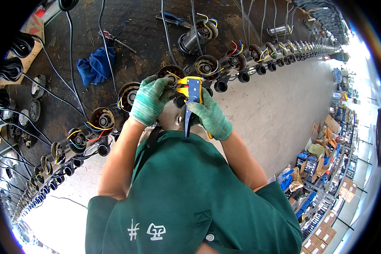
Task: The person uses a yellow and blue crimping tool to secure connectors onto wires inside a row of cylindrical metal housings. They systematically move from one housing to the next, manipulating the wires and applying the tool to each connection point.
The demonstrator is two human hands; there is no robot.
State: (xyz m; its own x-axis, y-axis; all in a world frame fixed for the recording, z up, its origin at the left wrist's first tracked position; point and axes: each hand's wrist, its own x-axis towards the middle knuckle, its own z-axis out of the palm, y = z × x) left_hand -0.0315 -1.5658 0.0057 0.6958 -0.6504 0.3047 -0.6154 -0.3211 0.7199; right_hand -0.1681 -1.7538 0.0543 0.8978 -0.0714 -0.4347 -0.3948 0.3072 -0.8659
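My right hand (pixel 212 116), in a green knit glove, is closed round a wire stripper (pixel 194 89) with a blue body and yellow jaws and handle. My left hand (pixel 150 101), gloved the same way, has its fingers pinched at a wire (pixel 172 75) that rises from an open motor housing (pixel 167 70). The fingertips partly hide the wire. The stripper's jaws face left, close to those fingertips. Just right of them stands another motor housing (pixel 207 67) with wires inside.
A long row of similar housings (pixel 101 119) runs along the dark bench (pixel 144 46) edge. On the bench lie a blue cloth (pixel 95 65), a screwdriver (pixel 118 41), pliers (pixel 173 19) and a loose metal housing (pixel 197 38). Black cables cross it. Shelves with boxes (pixel 321 233) stand at right.
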